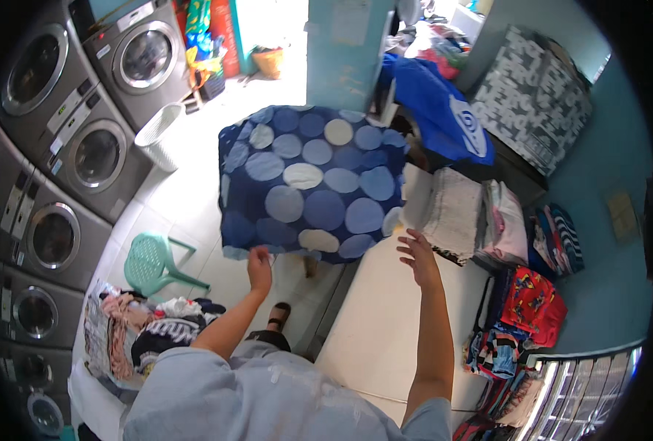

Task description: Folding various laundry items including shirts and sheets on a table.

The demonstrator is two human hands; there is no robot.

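Note:
A dark blue cloth with large pale and blue dots (323, 182) is spread out before me, over the tiled floor and by the corner of a cream padded table (381, 320). At the cloth's lower left edge, my left hand (259, 270) has its fingers bent. They are blurred, so whether they grip the edge cannot be told. My right hand (420, 256) is raised above the table with its fingers apart, holding nothing, just off the cloth's lower right corner. Beyond it lies a folded whitish textile (453, 206).
Front-loading machines (97, 154) line the left wall. A green plastic stool (150, 262), a white basket (163, 135) and a heap of clothes (166, 336) stand on that side. Folded clothes (530, 303) line the table's right side. A blue bag (434, 105) is at the back right.

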